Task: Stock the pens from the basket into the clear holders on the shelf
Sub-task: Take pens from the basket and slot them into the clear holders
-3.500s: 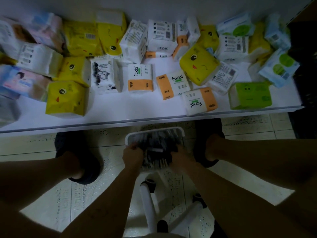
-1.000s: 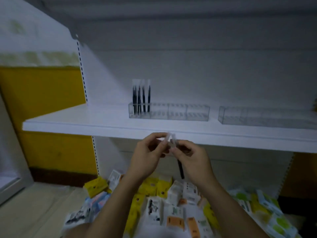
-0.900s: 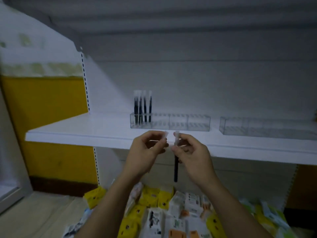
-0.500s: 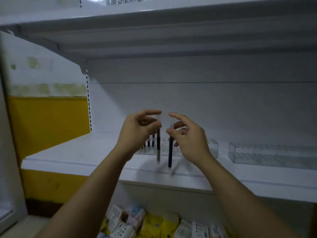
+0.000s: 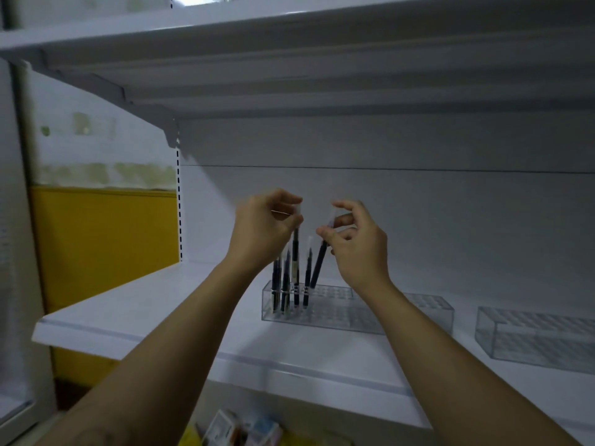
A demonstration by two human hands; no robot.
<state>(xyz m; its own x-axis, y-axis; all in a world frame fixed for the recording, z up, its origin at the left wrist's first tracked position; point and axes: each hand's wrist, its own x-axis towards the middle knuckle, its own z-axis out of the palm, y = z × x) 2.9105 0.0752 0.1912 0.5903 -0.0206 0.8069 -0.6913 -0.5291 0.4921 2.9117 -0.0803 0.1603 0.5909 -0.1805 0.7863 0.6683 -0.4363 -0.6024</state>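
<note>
- At the bottom edge, packs (image 5: 240,429) are cut off, and the right clear holder (image 5: 531,336) too.
- On the shelf (image 5: 145,313), the left clear holder (image 5: 338,312) has dark pens (image 5: 285,278) standing at its left end.
- Your left hand (image 5: 265,228) pinches an upright pen (image 5: 296,252) beside them; your right hand (image 5: 359,249) pinches a tilted pen (image 5: 318,265).

I had both forearms raised ahead, hands level and slightly apart. My left hand (image 5: 264,228) pinched a pen (image 5: 296,249) near its top, fingers curled; my right hand (image 5: 359,249) pinched a second pen (image 5: 318,262), which tilted.
</note>
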